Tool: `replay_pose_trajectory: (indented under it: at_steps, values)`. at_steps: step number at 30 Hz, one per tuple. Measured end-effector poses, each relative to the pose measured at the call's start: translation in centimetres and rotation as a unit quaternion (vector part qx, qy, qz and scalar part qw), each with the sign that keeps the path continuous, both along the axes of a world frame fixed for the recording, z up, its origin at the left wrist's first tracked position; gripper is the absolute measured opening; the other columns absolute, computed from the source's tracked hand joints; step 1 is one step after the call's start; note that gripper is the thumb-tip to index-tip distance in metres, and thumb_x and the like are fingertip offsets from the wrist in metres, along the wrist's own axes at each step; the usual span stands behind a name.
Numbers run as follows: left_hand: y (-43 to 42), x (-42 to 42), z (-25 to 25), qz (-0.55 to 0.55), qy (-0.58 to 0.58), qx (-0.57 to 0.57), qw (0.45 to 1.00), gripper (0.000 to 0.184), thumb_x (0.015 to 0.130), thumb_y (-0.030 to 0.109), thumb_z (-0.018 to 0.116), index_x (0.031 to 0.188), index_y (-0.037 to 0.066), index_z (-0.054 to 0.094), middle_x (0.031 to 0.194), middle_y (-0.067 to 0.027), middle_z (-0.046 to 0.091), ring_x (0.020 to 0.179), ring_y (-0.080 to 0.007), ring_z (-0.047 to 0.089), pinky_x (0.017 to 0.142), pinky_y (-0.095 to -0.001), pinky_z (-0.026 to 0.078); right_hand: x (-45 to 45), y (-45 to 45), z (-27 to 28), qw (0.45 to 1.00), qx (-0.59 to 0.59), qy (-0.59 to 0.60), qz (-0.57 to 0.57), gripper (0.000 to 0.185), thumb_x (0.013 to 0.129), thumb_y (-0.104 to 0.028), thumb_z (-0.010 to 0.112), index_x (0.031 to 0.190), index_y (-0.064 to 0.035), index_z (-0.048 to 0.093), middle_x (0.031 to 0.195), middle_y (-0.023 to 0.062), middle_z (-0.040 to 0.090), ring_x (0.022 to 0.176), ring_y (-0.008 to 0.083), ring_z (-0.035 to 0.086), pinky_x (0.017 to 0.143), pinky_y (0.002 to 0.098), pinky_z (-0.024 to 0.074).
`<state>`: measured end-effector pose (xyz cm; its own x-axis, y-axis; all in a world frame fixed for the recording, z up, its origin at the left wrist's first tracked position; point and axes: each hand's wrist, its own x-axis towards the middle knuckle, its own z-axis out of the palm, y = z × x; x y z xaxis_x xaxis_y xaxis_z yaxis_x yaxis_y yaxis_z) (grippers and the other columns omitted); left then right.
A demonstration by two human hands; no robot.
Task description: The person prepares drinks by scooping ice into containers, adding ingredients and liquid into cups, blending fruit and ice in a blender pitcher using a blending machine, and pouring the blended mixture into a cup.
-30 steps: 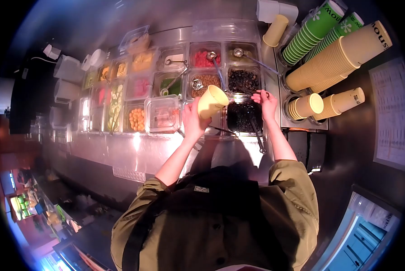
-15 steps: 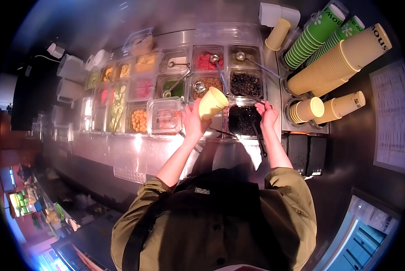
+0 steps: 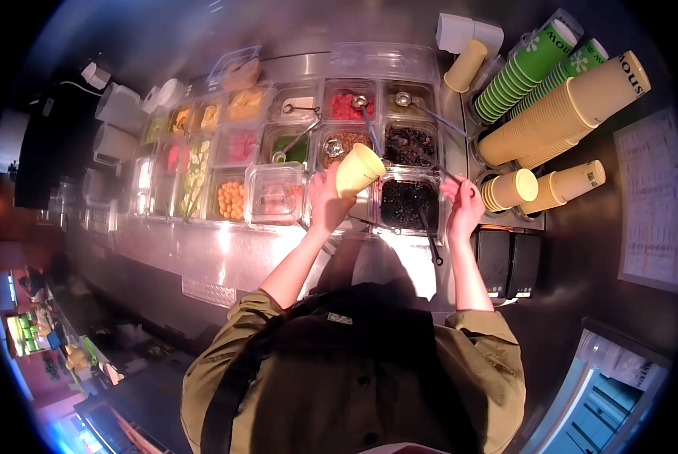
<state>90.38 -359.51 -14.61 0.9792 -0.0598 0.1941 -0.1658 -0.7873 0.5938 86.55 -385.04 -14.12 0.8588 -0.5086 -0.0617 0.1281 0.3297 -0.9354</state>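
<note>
Cup over the tubs, right side tight

Left hand [image 3: 326,203] wrapped round a yellow paper cup [image 3: 360,170], tilted, mouth up, above the tubs. Right hand [image 3: 464,206] pinching a thin dark handle [image 3: 441,168] that slants into the dark-topping tub [image 3: 387,163]. Little room between that hand and the short cup stack [image 3: 509,191]. Bare steel counter [image 3: 237,246] along the tubs' near edge.

Metal counter [image 3: 161,246]; rows of food tubs [image 3: 276,169], cup stacks [image 3: 539,125] beside
</note>
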Motion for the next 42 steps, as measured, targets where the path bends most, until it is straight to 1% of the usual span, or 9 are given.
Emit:
replay_pose_trajectory:
  at_steps: [2, 4, 9, 15, 17, 18, 26, 37, 42]
  values:
    - [0.0, 0.3, -1.3, -0.042, -0.066, -0.052, 0.996, 0.074, 0.057, 0.003, 0.072, 0.124, 0.008, 0.042, 0.100, -0.0190, 0.051, 0.096, -0.0375, 0.048, 0.085, -0.0423, 0.039, -1.9, 1.2, 1.9, 0.960, -0.258, -0.075, 0.085, 0.021, 0.090, -0.014, 0.053, 0.100, 0.0032, 0.060, 0.091, 0.0142, 0.066, 0.080, 0.0210, 0.065, 0.073, 0.0282, 0.0508]
    - [-0.3, 0.2, -0.9, -0.052, -0.078, -0.083, 0.992, 0.071, 0.058, 0.004, 0.070, 0.124, 0.004, 0.042, 0.105, -0.0206, 0.051, 0.099, -0.0369, 0.049, 0.087, -0.0416, 0.040, -2.8, 2.4, 4.0, 0.821, -0.513, -0.159, 0.196, 0.017, 0.084, -0.004, 0.059, 0.101, -0.0018, 0.062, 0.090, 0.0088, 0.067, 0.084, 0.0187, 0.065, 0.076, 0.0282, 0.0508]
    - [0.8, -0.1, -1.7, -0.048, -0.093, -0.138, 0.985, 0.069, 0.059, 0.005, 0.070, 0.123, 0.001, 0.043, 0.107, -0.0198, 0.052, 0.098, -0.0353, 0.052, 0.086, -0.0388, 0.043, -3.3, 1.4, 4.1, 0.948, -0.284, -0.104, 0.095, 0.022, 0.094, -0.010, 0.046, 0.102, 0.0044, 0.060, 0.086, 0.0137, 0.066, 0.081, 0.0172, 0.064, 0.077, 0.0270, 0.0483]
    - [4.9, -2.3, 1.1, -0.065, -0.041, -0.282, 0.956, 0.065, 0.061, 0.006, 0.076, 0.118, 0.000, 0.045, 0.107, -0.0158, 0.055, 0.099, -0.0271, 0.055, 0.085, -0.0341, 0.044, 0.7, -2.3, -3.5, 0.989, -0.109, 0.060, 0.085, 0.038, 0.094, -0.024, 0.049, 0.116, 0.0058, 0.048, 0.104, 0.0187, 0.059, 0.090, 0.0226, 0.061, 0.081, 0.0312, 0.0463]
    - [7.5, -3.8, 2.1, -0.025, 0.020, -0.255, 0.966, 0.052, 0.060, 0.007, 0.075, 0.107, -0.001, 0.054, 0.099, -0.0121, 0.062, 0.091, -0.0224, 0.060, 0.081, -0.0326, 0.047, -0.3, -1.9, -5.3, 0.809, -0.559, 0.166, -0.079, 0.050, 0.088, -0.026, 0.058, 0.123, 0.0058, 0.042, 0.111, 0.0235, 0.053, 0.103, 0.0323, 0.053, 0.087, 0.0393, 0.0421]
    - [8.5, -5.0, 3.0, 0.012, 0.005, -0.242, 0.970, 0.048, 0.061, 0.006, 0.075, 0.105, 0.000, 0.055, 0.099, -0.0117, 0.063, 0.090, -0.0221, 0.061, 0.080, -0.0322, 0.047, -1.7, -0.1, -2.7, 0.797, -0.578, 0.141, -0.103, 0.061, 0.081, -0.026, 0.064, 0.126, 0.0059, 0.037, 0.109, 0.0263, 0.049, 0.108, 0.0397, 0.045, 0.091, 0.0448, 0.0372]
    - [14.6, -12.0, 0.6, 0.121, 0.015, -0.219, 0.968, 0.056, 0.062, 0.008, 0.074, 0.113, 0.001, 0.050, 0.105, -0.0119, 0.060, 0.098, -0.0231, 0.058, 0.085, -0.0336, 0.045, -5.1, 9.1, -4.5, 0.652, -0.711, 0.140, 0.224, 0.033, 0.079, -0.025, 0.063, 0.099, 0.0002, 0.056, 0.092, 0.0157, 0.058, 0.088, 0.0340, 0.054, 0.078, 0.0433, 0.0449]
    - [15.4, -13.0, -1.0, 0.139, -0.011, -0.076, 0.987, 0.074, 0.056, 0.003, 0.072, 0.125, 0.014, 0.044, 0.111, -0.0156, 0.047, 0.104, -0.0344, 0.044, 0.092, -0.0396, 0.037, -5.0, 12.9, -7.4, 0.838, -0.514, 0.074, 0.167, 0.014, 0.081, -0.010, 0.055, 0.076, 0.0009, 0.062, 0.074, 0.0191, 0.054, 0.072, 0.0392, 0.056, 0.066, 0.0436, 0.0447]
    - [16.1, -12.3, -1.1, 0.153, 0.053, 0.021, 0.987, 0.080, 0.055, 0.005, 0.074, 0.128, 0.013, 0.042, 0.110, -0.0173, 0.047, 0.103, -0.0362, 0.045, 0.091, -0.0417, 0.039, -6.2, 11.1, -9.6, 0.948, -0.225, 0.162, 0.154, 0.013, 0.078, -0.008, 0.065, 0.086, 0.0009, 0.068, 0.078, 0.0071, 0.061, 0.073, 0.0139, 0.055, 0.068, 0.0251, 0.0422]
